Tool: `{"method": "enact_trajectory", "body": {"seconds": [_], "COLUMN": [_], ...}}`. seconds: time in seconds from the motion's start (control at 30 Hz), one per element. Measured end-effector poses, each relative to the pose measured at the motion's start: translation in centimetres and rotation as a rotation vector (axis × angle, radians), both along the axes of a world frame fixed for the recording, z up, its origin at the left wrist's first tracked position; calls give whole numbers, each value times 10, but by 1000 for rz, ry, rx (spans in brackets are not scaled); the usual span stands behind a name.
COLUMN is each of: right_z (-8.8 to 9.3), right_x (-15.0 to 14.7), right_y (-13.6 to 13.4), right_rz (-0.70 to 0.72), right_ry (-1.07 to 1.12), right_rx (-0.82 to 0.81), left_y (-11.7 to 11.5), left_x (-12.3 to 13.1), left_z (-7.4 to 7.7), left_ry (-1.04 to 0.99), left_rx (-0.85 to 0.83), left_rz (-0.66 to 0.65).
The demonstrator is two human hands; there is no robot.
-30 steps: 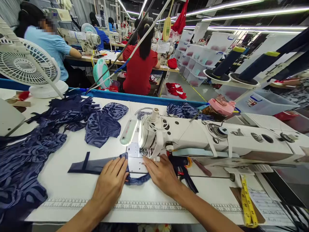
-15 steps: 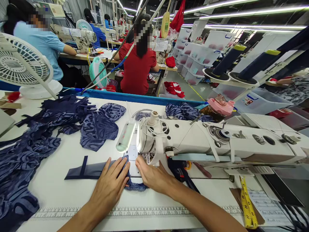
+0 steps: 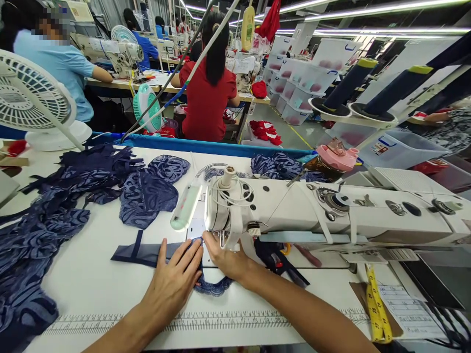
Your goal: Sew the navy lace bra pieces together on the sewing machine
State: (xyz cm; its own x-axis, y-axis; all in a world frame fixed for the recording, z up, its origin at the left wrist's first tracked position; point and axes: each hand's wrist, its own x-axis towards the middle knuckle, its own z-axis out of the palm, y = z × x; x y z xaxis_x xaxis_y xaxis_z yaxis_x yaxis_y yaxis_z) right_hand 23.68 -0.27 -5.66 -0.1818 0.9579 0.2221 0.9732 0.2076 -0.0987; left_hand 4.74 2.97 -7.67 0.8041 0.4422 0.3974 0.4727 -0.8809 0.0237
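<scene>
My left hand [image 3: 175, 277] lies flat with its fingers stretched out on a navy fabric piece with a lace edge [image 3: 215, 288]. A sheer navy band [image 3: 142, 253] of the piece reaches out to the left, with a narrow strap standing up from it. My right hand [image 3: 228, 260] is closed at the right side of the piece, its fingertips close to the needle area and partly hidden under the head of the white sewing machine [image 3: 287, 208]. The fabric under both hands is mostly covered.
Navy patterned pieces [image 3: 33, 255] are heaped at the left, with cut cups [image 3: 149, 196] beside them. Dark straps and scissors with orange handles [image 3: 285, 249] lie under the machine arm. A yellow tape measure [image 3: 377, 309] is at the right. A white fan [image 3: 35, 93] stands back left. Co-workers sit beyond.
The navy fabric's band has shifted right and slightly away from me, with my left hand moving along with it. My right hand stays by the needle area. The view has shifted slightly.
</scene>
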Motion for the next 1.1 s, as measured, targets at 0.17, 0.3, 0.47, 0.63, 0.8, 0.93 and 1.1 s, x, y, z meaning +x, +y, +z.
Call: {"method": "enact_trajectory", "body": {"seconds": [0.17,0.3,0.47,0.63,0.8,0.93,1.1], "right_z": [13,15,2,-6,-7,-17,-23], "right_x": [9,30,41,39,38,41,42], "right_y": [-10,-30,-39,-38,-40,-39,-37], "right_rz": [23,-29,-169,-168,-98,-46,2], "right_ry": [-29,-11,51,129,192,205,238], "right_rx": [-65,-55,90,218,335,424,422], "left_y": [0,3,5,4,0,9,73], "left_x": [7,18,27,32,29,16,-12], "left_z": [3,2,3,-3,-1,22,52], "left_ry": [-36,-37,6,-17,9,-60,-312], "left_rx": [-32,-84,-131,-144,-168,-284,-380], "left_rz": [40,29,16,54,25,51,561]}}
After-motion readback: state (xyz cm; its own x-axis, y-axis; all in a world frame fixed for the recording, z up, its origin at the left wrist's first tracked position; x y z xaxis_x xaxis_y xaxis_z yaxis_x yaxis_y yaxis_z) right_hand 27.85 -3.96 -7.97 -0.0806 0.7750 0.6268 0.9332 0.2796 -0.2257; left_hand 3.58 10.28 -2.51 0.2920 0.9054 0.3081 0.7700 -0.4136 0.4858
